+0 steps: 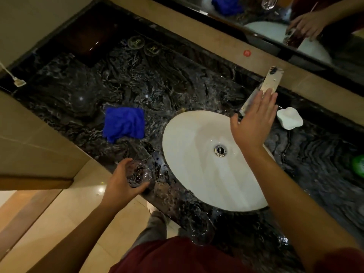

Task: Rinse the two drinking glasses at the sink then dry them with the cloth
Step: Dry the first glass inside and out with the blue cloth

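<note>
My left hand grips a clear drinking glass at the counter's front edge, left of the white oval sink. A second clear glass stands on the dark counter near my body, in front of the sink. My right hand is flat with fingers apart over the back of the basin, its fingertips against the chrome faucet. No water stream is visible. A crumpled blue cloth lies on the counter left of the sink.
A black marble counter runs to a tiled wall on the left. A white soap dish sits right of the faucet, a green object at the far right. Two round coasters lie at the back. A mirror is behind.
</note>
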A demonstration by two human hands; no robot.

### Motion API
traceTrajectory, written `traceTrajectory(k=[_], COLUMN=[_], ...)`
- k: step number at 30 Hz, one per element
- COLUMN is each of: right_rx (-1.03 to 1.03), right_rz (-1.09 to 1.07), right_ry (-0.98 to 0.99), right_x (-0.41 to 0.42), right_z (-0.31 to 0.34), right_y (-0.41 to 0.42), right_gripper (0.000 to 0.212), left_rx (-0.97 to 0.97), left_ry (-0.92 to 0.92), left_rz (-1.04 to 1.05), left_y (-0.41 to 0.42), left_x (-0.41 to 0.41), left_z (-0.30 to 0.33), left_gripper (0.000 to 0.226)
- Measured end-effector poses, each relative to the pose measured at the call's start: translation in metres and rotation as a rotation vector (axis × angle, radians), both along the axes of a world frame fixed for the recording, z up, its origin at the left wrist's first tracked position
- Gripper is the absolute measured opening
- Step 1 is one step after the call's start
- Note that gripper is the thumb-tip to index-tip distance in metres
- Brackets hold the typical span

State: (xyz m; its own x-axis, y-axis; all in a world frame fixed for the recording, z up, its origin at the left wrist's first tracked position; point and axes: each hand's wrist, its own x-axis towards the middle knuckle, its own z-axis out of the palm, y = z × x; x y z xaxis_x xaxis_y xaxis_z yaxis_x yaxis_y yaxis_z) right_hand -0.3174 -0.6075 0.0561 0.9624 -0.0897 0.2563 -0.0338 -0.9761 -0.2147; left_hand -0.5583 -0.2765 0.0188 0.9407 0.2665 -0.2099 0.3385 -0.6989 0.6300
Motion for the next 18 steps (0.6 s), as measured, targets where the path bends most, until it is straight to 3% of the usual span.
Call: traceTrajectory(k=[5,10,18], right_rx=[0.049,0.157,-0.177], right_rz=[0.063,0.505,0.985], right_ry=[-0.066,0.073,0.410], right_x=[-0.002,-0.004,-0.017], right_z=[0.018,0.023,-0.038], right_y=[0.031,0.127,0.265], right_gripper=[0.083,0.070,0.069], left_rx=[0.024,-0.009,-0.009], left_ry=[-0.021,-0.079,-0.074], left_rz=[-0.136,-0.173,-0.166], left_y=[0.011,0.015,0.019], left_x=[0.008,0.006,0.003], left_z=[-0.002,-0.005,-0.020], left_gripper=[0.094,0.088,0.088])
